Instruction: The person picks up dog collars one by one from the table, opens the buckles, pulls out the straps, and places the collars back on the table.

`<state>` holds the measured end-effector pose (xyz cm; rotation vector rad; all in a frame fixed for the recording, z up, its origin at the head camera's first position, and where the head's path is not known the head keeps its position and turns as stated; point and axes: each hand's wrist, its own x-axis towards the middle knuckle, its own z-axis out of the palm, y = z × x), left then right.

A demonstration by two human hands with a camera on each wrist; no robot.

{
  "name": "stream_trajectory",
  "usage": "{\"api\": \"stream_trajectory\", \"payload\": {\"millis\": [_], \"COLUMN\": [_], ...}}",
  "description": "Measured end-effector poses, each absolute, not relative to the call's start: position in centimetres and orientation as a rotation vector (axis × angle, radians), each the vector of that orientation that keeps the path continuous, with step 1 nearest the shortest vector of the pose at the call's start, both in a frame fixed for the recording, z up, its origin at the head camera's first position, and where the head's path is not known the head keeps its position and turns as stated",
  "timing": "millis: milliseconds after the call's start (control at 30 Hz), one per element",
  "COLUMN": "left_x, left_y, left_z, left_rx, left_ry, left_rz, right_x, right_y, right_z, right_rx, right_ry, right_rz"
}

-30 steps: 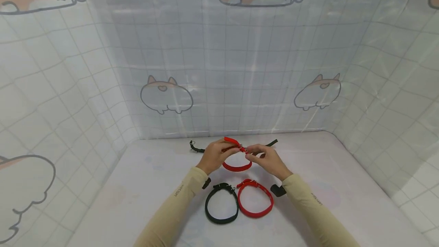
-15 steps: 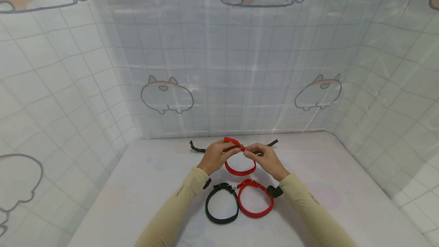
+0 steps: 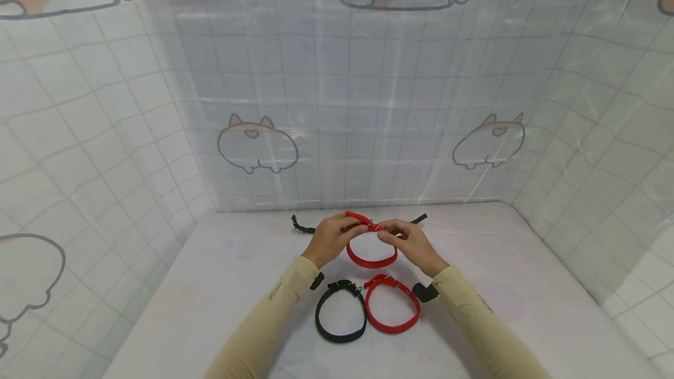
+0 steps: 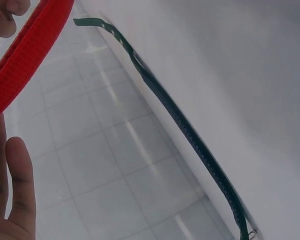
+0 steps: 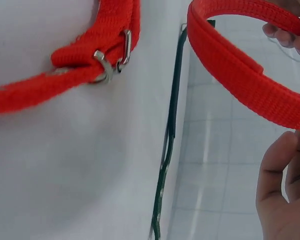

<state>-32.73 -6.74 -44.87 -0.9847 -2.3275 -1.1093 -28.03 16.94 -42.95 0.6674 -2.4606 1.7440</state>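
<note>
A red buckled collar (image 3: 371, 263) hangs as a loop above the table. My left hand (image 3: 326, 243) pinches it left of the metal buckle, with the strap's loose end rising over the fingers. From the other side, my right hand (image 3: 413, 244) pinches the strap just right of the buckle. In the right wrist view the collar's doubled webbing (image 5: 240, 80) curves above the right thumb. The left wrist view shows only part of its red band (image 4: 30, 55); the buckle is hidden there.
Nearer me lie a closed dark green collar (image 3: 341, 338) and a second closed red collar (image 3: 392, 329), side by side. Behind the hands, an unfastened dark green collar (image 3: 304, 230) stretches along the table's back edge. Tile-patterned sheeting (image 3: 368, 162) rises at the back and sides.
The held red collar's loop has swung slightly right. My right hand went in toward the buckle, then drew back a little to the right. The left hand has stayed nearly still.
</note>
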Motion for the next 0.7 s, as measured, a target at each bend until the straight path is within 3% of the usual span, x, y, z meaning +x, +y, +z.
{"api": "stream_trajectory", "payload": {"millis": [233,700], "left_x": [-32.5,-32.8], "left_y": [-6.5,-6.8], "left_z": [-45.1,-45.2], "left_rx": [-0.982,-0.999], "left_ry": [-2.349,-2.276], "left_rz": [-1.155,-1.146], "right_x": [-27.8,-30.0], "right_y": [16.4,17.9], "right_z": [-42.5,-45.4], "right_rx": [0.642,0.681], "right_ry": [-2.451,-2.468], "right_rz": [1.712,1.705]}}
